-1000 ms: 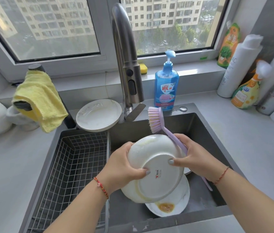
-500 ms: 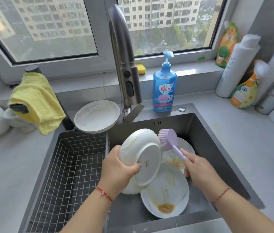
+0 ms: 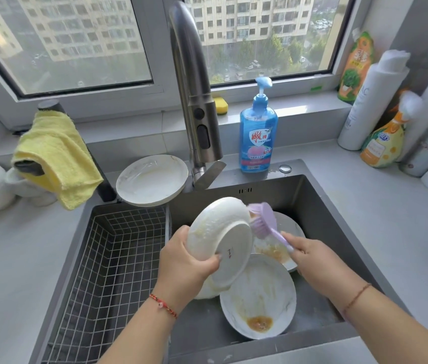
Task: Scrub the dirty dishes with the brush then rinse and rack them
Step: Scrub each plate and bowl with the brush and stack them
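My left hand (image 3: 185, 269) grips a white plate (image 3: 220, 229) by its rim, tilted on edge over the sink with its underside toward me. My right hand (image 3: 312, 261) holds the handle of a lilac dish brush (image 3: 262, 220), whose bristle head touches the plate's upper right edge. Below them in the sink basin (image 3: 318, 211) lies a dirty plate (image 3: 260, 295) with a brown sauce puddle. Another soiled plate (image 3: 283, 248) lies behind it, partly hidden by my right hand. A white dish under the held plate is mostly hidden.
A wire rack basket (image 3: 113, 258) fills the sink's left part. A stack of plates (image 3: 152, 179) sits on the rim behind it, beside the tall faucet (image 3: 194, 101). A blue soap bottle (image 3: 258, 137), a yellow cloth (image 3: 55, 156) and bottles (image 3: 381, 143) at the right line the counter.
The plate went from lying flat in both hands to standing on edge in my left hand. My right hand let go of its rim and brought the brush head down to its upper edge.
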